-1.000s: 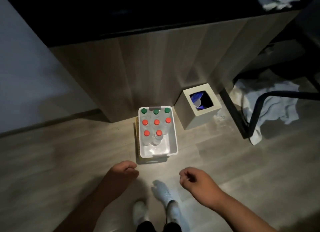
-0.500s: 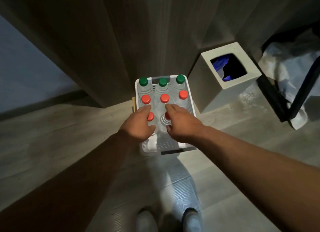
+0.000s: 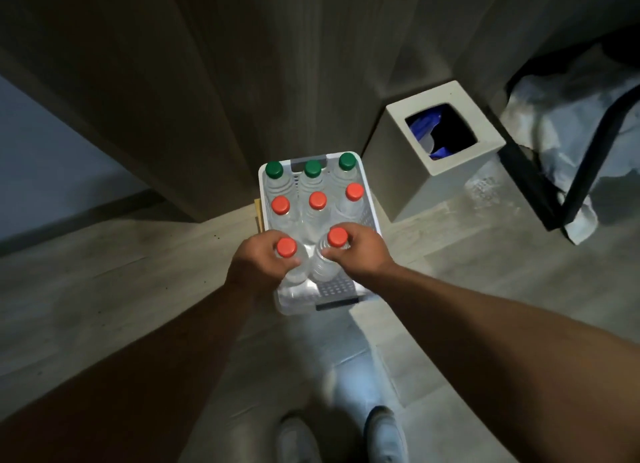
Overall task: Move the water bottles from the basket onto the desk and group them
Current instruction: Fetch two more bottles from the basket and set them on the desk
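A white plastic basket (image 3: pixel 370 216) stands on the floor against the desk's wooden side panel (image 3: pixel 242 81). Inside it stand clear water bottles: three with green caps (image 3: pixel 312 169) along the far row, three with orange caps (image 3: pixel 318 200) in the middle row. My left hand (image 3: pixel 259 267) grips the near-left orange-capped bottle (image 3: pixel 286 247) around its neck. My right hand (image 3: pixel 360 254) grips the near-right orange-capped bottle (image 3: pixel 337 237) the same way. Both bottles are raised slightly above the others. The desk top is out of view.
A square white waste bin (image 3: pixel 446 157) with blue rubbish inside stands just right of the basket. Further right are a black chair frame (image 3: pixel 571 171) and crumpled white cloth (image 3: pixel 571 123). My feet (image 3: pixel 346 438) are on the wooden floor below the basket.
I bent down towards the basket. Both hands went from hanging free to closing on the two nearest orange-capped bottles, which now sit a little higher.
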Demonstrator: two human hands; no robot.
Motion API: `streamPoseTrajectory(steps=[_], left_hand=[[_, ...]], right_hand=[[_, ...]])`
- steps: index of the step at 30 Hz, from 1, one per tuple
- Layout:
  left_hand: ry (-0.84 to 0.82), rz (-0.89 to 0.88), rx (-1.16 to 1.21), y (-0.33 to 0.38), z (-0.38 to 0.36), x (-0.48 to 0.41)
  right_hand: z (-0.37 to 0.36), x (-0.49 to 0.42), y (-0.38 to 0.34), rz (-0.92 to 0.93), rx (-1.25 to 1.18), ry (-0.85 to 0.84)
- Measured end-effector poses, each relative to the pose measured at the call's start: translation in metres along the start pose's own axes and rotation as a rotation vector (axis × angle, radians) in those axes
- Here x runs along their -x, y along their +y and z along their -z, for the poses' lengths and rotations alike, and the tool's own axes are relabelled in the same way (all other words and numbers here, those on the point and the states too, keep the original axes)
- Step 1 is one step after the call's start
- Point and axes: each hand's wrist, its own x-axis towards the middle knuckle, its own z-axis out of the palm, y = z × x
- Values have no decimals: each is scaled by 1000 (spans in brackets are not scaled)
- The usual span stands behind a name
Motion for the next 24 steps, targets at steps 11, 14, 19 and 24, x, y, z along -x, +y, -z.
streamPoseTrajectory(steps=[11, 14, 19, 24], left_hand=[[17, -25, -98, 178, 102, 146], [-81, 82, -5, 230, 129, 191], [-137, 97, 104, 307, 148, 273], [-123, -10, 104, 373, 150, 330]], right_hand=[[138, 210, -116, -153, -199, 151], [182, 273, -128, -197, -214, 132], [248, 378, -125, -281, -260, 198], [312, 472, -117, -253, -371, 316]])
